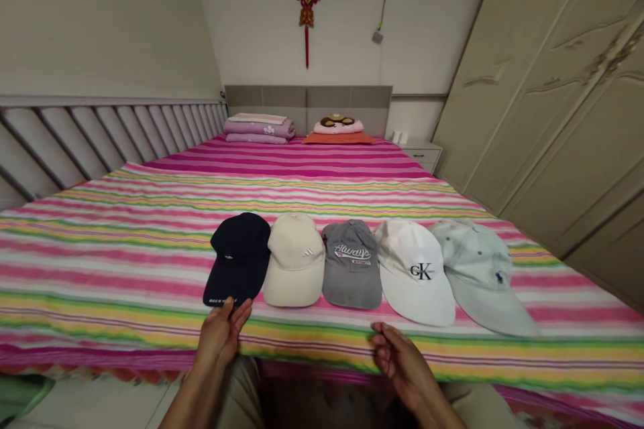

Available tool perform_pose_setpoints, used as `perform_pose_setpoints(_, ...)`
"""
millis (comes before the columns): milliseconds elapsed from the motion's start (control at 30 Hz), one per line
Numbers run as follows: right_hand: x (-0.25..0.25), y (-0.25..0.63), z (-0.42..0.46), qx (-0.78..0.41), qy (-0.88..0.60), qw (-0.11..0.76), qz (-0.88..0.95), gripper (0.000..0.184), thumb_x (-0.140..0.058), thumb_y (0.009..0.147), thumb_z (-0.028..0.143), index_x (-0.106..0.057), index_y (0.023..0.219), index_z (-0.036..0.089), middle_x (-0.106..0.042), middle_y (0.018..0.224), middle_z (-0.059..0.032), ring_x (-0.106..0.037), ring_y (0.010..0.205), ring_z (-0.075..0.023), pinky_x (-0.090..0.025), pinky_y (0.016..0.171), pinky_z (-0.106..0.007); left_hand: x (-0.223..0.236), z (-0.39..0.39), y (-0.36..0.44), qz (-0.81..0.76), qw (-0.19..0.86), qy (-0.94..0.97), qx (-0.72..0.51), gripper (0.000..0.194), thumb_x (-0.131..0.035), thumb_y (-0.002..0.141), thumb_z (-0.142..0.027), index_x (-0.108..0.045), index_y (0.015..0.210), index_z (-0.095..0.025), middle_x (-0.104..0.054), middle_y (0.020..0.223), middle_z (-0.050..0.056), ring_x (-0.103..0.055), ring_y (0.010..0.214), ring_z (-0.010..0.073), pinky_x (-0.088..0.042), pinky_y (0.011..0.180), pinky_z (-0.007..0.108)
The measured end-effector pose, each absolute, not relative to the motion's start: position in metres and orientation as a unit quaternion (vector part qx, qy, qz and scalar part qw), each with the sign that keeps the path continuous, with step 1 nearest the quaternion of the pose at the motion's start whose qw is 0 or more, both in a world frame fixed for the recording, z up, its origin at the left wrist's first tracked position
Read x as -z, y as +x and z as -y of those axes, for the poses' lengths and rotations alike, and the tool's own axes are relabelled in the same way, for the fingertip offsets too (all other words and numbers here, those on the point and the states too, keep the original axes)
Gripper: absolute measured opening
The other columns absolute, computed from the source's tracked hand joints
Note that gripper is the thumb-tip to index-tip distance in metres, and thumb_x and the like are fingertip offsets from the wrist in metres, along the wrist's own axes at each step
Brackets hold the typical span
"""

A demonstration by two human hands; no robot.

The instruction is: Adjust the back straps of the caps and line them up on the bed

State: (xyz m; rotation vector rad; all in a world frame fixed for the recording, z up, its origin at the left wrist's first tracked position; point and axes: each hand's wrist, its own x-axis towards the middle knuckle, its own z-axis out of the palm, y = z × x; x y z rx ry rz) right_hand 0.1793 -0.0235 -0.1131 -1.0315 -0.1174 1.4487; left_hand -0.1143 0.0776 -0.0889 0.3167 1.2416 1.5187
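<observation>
Several baseball caps lie side by side along the near part of the bed, brims toward me: a navy cap, a beige cap, a grey cap with embroidered lettering, a white cap with a black logo and a pale blue cap. My left hand is raised, its fingertips at or just touching the navy cap's brim. It holds nothing. Below the white cap, my right hand rests loosely curled near the bed edge, holding nothing.
The bed's striped pink and yellow cover ends in a front edge just below my hands. Folded bedding and a pillow lie by the headboard. A tall wardrobe stands on the right, a slatted panel on the left.
</observation>
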Motion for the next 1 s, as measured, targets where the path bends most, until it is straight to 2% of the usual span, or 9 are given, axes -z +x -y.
perform_pose_setpoints(333, 0.112, 0.179, 0.023, -0.631, -0.447, 0.631, 0.060, 0.037, -0.080, 0.048, 0.027, -0.057, 0.073, 0.011, -0.059, 0.048, 0.0013, -0.044, 0.035, -0.0029, -0.035, 0.034, -0.012, 0.091, -0.077, -0.116, -0.521, 0.549, 0.141, -0.638, 0.027, -0.044, 0.081, -0.005, -0.038, 0.056, -0.015, -0.052, 0.046, -0.002, -0.066, 0.058, 0.0173, -0.054, 0.057, 0.026)
perform_pose_setpoints(600, 0.111, 0.180, 0.026, -0.635, -0.442, 0.632, 0.043, 0.029, -0.076, 0.054, 0.022, -0.057, 0.074, 0.011, -0.059, 0.050, 0.0004, -0.045, 0.036, -0.0039, -0.036, 0.034, -0.012, 0.093, -0.070, -0.114, -0.532, 0.559, 0.163, -0.614, 0.020, -0.045, 0.080, -0.004, -0.045, 0.062, -0.013, -0.061, 0.055, 0.002, -0.066, 0.060, 0.0153, -0.054, 0.059, 0.025)
perform_pose_setpoints(733, 0.109, 0.192, 0.032, -0.547, -0.470, 0.693, 0.004, 0.030, -0.074, 0.056, 0.024, -0.055, 0.076, 0.013, -0.060, 0.050, 0.0021, -0.044, 0.035, -0.0043, -0.037, 0.032, -0.013, 0.093, -0.060, -0.115, -0.560, 0.570, 0.161, -0.580, 0.011, -0.047, 0.079, -0.004, -0.052, 0.072, -0.011, -0.065, 0.060, 0.005, -0.065, 0.056, 0.0145, -0.054, 0.056, 0.025)
perform_pose_setpoints(833, 0.104, 0.205, 0.036, -0.454, -0.501, 0.737, -0.017, 0.023, -0.070, 0.062, 0.024, -0.052, 0.074, 0.016, -0.063, 0.055, 0.0019, -0.046, 0.035, -0.0047, -0.039, 0.033, -0.015, 0.089, -0.053, -0.107, -0.577, 0.604, 0.174, -0.522, 0.005, -0.051, 0.078, -0.008, -0.056, 0.080, -0.009, -0.067, 0.063, 0.010, -0.064, 0.054, 0.0151, -0.053, 0.053, 0.025)
perform_pose_setpoints(1000, 0.099, 0.224, 0.029, -0.474, -0.510, 0.717, -0.043, 0.012, -0.060, 0.073, 0.018, -0.049, 0.069, 0.016, -0.064, 0.055, -0.0012, -0.045, 0.033, -0.0050, -0.038, 0.031, -0.015, 0.079, -0.051, -0.082, -0.557, 0.667, 0.202, -0.452, 0.011, -0.058, 0.076, -0.019, -0.058, 0.079, -0.008, -0.068, 0.071, 0.014, -0.064, 0.054, 0.0153, -0.051, 0.047, 0.022)
